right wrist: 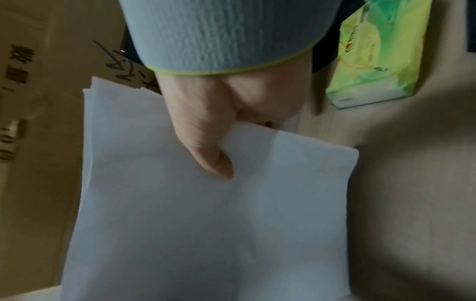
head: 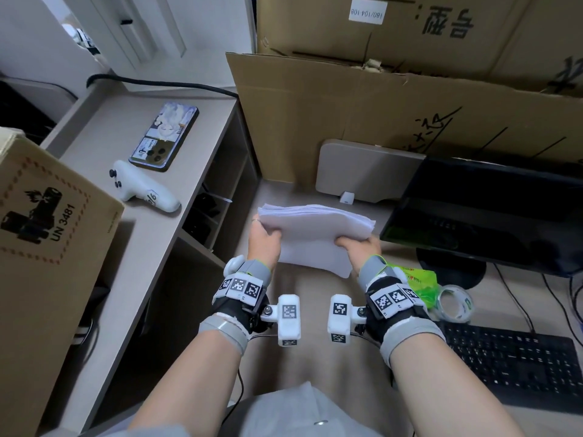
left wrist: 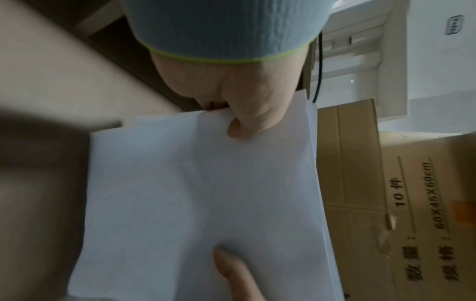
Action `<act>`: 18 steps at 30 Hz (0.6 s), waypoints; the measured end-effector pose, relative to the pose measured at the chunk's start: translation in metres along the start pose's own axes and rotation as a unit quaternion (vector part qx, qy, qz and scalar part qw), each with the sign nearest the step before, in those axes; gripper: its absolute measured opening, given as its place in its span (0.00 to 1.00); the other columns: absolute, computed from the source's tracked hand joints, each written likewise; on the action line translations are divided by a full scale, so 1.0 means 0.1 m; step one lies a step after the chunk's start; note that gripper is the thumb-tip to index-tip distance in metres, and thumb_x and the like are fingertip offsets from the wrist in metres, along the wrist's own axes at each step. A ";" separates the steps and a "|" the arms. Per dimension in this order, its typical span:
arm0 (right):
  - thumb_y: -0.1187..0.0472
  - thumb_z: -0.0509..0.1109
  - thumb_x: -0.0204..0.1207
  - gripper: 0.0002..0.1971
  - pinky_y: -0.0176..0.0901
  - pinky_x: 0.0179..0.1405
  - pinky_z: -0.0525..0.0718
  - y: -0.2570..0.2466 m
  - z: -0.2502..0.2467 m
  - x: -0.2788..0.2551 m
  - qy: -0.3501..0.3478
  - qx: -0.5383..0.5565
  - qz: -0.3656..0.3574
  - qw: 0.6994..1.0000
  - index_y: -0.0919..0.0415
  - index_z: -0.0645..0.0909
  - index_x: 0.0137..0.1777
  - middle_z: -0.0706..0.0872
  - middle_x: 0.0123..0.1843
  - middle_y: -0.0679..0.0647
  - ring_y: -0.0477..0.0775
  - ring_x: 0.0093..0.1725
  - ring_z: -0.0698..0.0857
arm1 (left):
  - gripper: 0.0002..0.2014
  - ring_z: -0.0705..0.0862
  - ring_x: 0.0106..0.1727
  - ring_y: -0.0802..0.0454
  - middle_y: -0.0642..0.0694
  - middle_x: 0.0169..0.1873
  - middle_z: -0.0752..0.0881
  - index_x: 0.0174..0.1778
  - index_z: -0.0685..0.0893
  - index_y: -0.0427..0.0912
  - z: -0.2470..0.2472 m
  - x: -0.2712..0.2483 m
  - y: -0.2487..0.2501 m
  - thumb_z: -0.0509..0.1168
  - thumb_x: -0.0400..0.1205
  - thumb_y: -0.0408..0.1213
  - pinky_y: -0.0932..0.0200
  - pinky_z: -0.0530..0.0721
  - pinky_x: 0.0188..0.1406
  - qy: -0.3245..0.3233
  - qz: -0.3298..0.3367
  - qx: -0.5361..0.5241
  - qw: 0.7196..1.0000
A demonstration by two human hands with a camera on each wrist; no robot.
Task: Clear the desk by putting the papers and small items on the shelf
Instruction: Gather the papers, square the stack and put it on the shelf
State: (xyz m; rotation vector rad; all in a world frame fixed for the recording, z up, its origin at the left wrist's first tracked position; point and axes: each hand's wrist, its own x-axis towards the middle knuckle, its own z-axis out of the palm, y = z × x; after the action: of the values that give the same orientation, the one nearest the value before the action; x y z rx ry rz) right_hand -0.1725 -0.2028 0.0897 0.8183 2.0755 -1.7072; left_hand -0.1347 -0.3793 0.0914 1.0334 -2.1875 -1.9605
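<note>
A stack of white papers (head: 315, 234) is held above the desk (head: 315, 342), bowed upward in the middle. My left hand (head: 264, 239) grips its left edge, thumb on top (left wrist: 239, 126), fingers underneath. My right hand (head: 359, 246) grips the right edge the same way, thumb (right wrist: 219, 165) pressed on the top sheet. The same sheets fill the left wrist view as papers (left wrist: 201, 203) and the right wrist view as papers (right wrist: 206, 224). The shelf unit (head: 176, 171) stands to the left, with open compartments below its top. A green tissue pack (head: 419, 279) and a tape roll (head: 454, 302) lie on the desk at the right.
On the shelf top lie a phone (head: 164, 137) and a white controller (head: 142, 187). A cardboard box (head: 47, 247) stands at the left, large cardboard boxes (head: 378, 105) behind the desk. A black monitor (head: 489, 209) and keyboard (head: 511, 364) occupy the right.
</note>
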 end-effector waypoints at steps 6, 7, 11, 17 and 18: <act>0.77 0.74 0.66 0.12 0.30 0.38 0.81 -0.46 -0.11 -0.17 0.032 0.090 -0.179 0.979 0.64 0.87 0.48 0.85 0.42 0.55 0.49 0.40 0.81 | 0.12 0.83 0.43 0.59 0.50 0.41 0.86 0.50 0.83 0.38 0.02 -0.06 0.49 0.65 0.73 0.23 0.62 0.82 0.49 0.076 0.178 -0.101 0.976; 0.77 0.74 0.66 0.11 0.31 0.38 0.81 -0.47 -0.12 -0.16 0.041 0.103 -0.188 0.976 0.63 0.87 0.46 0.85 0.42 0.55 0.48 0.39 0.81 | 0.11 0.83 0.42 0.58 0.49 0.40 0.85 0.48 0.83 0.39 0.01 -0.06 0.54 0.65 0.73 0.23 0.61 0.82 0.47 0.071 0.201 -0.107 0.971; 0.75 0.74 0.66 0.12 0.37 0.46 0.82 -0.18 -0.07 -0.03 0.039 0.059 -0.144 0.987 0.60 0.86 0.46 0.88 0.42 0.53 0.43 0.39 0.85 | 0.16 0.85 0.49 0.48 0.43 0.47 0.88 0.54 0.83 0.35 0.04 0.06 0.24 0.68 0.70 0.31 0.51 0.84 0.55 0.038 0.140 -0.067 0.987; 0.75 0.77 0.65 0.13 0.29 0.27 0.79 0.32 0.03 0.18 0.022 -0.041 -0.028 0.999 0.76 0.86 0.51 0.83 0.33 0.54 0.43 0.27 0.81 | 0.19 0.85 0.57 0.39 0.39 0.54 0.87 0.65 0.80 0.38 0.11 0.11 -0.44 0.69 0.77 0.31 0.51 0.82 0.58 0.041 -0.015 0.115 0.992; 0.77 0.77 0.65 0.12 0.24 0.20 0.75 0.34 0.04 0.21 0.020 -0.032 -0.026 0.999 0.77 0.86 0.50 0.81 0.31 0.53 0.37 0.20 0.78 | 0.17 0.86 0.55 0.39 0.40 0.52 0.88 0.62 0.81 0.37 0.11 0.14 -0.45 0.69 0.77 0.31 0.51 0.83 0.56 0.042 -0.017 0.116 0.992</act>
State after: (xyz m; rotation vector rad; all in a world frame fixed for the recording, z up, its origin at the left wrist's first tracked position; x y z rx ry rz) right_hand -0.1687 -0.1979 0.0503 0.7911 2.1841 -1.6535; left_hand -0.1300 -0.3762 0.0432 1.1640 -2.4079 -1.6692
